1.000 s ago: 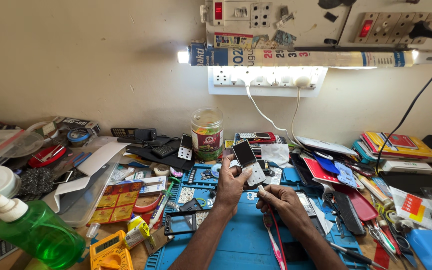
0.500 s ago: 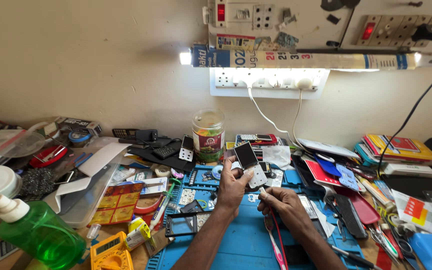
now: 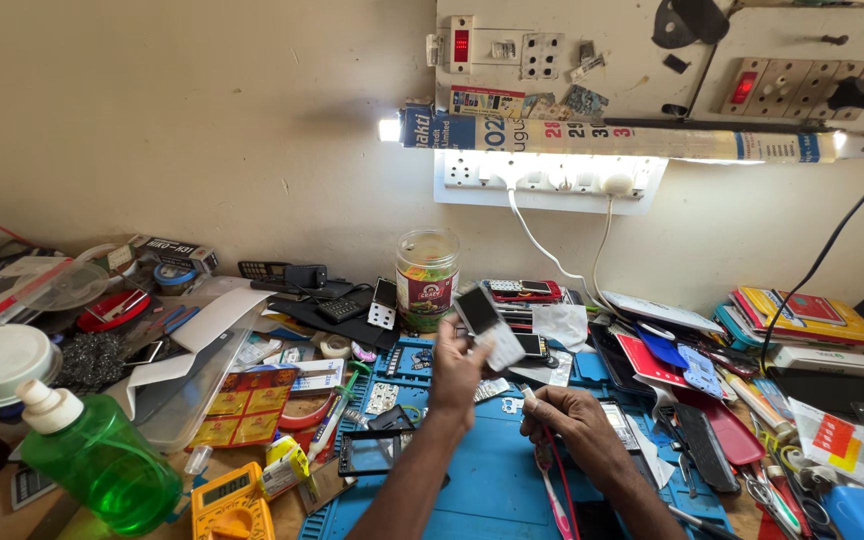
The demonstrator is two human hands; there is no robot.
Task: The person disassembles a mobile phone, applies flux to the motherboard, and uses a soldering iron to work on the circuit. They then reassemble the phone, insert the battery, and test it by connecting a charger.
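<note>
the small phone (image 3: 489, 325) is lifted above the middle of the blue work mat (image 3: 482, 490), tilted, its dark screen up, pinched at its lower end by the left hand (image 3: 457, 370), whose fingers are closed round it. the right hand (image 3: 572, 420) rests just beside it over the mat, fingers curled shut on a thin tool with a red handle (image 3: 550, 470). behind the phone a clear jar (image 3: 427, 280) stands near the tabletop's back edge. a green pump bottle (image 3: 97, 455) and a yellow multimeter (image 3: 232, 505) sit towards the front left corner.
</note>
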